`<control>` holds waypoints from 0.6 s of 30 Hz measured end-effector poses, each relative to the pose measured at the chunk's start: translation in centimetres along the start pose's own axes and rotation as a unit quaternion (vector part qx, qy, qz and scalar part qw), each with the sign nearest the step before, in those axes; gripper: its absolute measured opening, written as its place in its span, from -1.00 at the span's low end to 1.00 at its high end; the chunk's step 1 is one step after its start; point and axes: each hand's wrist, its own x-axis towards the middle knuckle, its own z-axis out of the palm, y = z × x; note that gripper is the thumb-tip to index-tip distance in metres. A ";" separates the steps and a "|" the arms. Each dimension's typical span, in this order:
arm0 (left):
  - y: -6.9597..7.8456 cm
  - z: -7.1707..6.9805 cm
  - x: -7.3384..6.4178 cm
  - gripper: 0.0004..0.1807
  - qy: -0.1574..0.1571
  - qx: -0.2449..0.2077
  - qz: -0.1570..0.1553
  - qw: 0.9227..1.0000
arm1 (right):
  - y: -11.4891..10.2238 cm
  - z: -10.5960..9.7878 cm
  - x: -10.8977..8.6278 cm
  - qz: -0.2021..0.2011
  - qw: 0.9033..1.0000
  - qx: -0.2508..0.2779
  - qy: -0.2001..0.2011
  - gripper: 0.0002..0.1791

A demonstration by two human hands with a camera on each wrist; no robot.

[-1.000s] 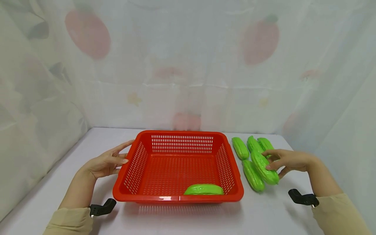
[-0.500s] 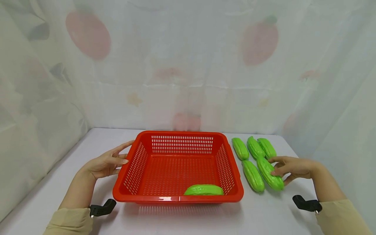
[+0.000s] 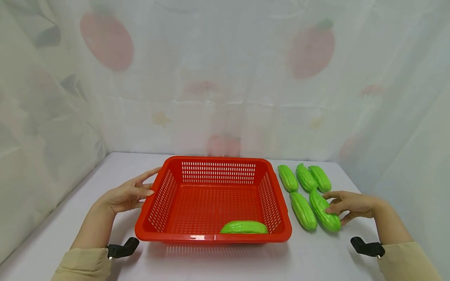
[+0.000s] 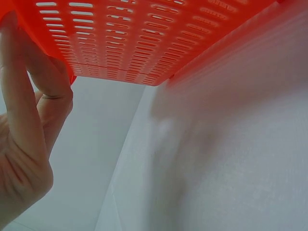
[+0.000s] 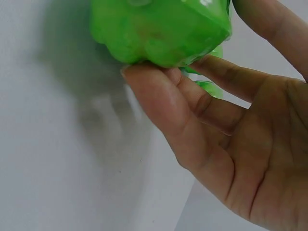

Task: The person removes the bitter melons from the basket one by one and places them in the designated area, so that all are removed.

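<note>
My left hand (image 3: 128, 196) holds the left rim of a red slotted plastic basket (image 3: 214, 203), thumb at the rim and fingers along the outer side. In the left wrist view those fingers (image 4: 50, 91) bend up against the basket wall. To the basket's right, my right hand (image 3: 356, 205) pinches a glossy, ridged green gourd (image 3: 322, 210) between thumb and fingers. Its blunt near end hangs over the fingertips in the right wrist view, with a shadow on the table beside it. Another green gourd (image 3: 243, 227) lies crosswise inside the basket, partly hidden by the front rim.
Close left of the held gourd lies a similar gourd (image 3: 303, 210). Behind are three more: a left one (image 3: 287, 178), a middle one (image 3: 306, 177) and a right one (image 3: 320, 178). A white table (image 3: 218, 265) bears everything, with a printed curtain (image 3: 225, 86) around it.
My right hand has brought its gourd down and right, off the neighbouring gourds, to beside the front one, turning it slightly. The left hand and basket have not moved.
</note>
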 end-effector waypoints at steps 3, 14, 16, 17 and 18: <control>0.0 0.0 0.0 -0.22 -0.001 0.001 0.001 1.000 | 0.0 0.1 0.1 0.003 1.000 -0.001 0.001 -0.10; 0.1 0.1 0.0 -0.24 -0.005 0.000 0.003 1.000 | 0.4 0.1 0.2 0.019 1.000 0.005 -0.002 -0.09; 0.1 0.1 0.0 -0.24 -0.005 -0.001 0.004 1.000 | 0.5 0.1 0.2 0.020 1.000 0.006 -0.002 -0.09; 0.1 0.1 0.0 -0.24 -0.005 -0.001 0.004 1.000 | 0.5 0.1 0.2 0.019 1.000 0.006 -0.001 -0.10; 0.1 0.1 0.0 -0.24 -0.004 0.000 0.004 1.000 | 0.5 0.0 0.1 0.019 1.000 0.006 -0.001 -0.10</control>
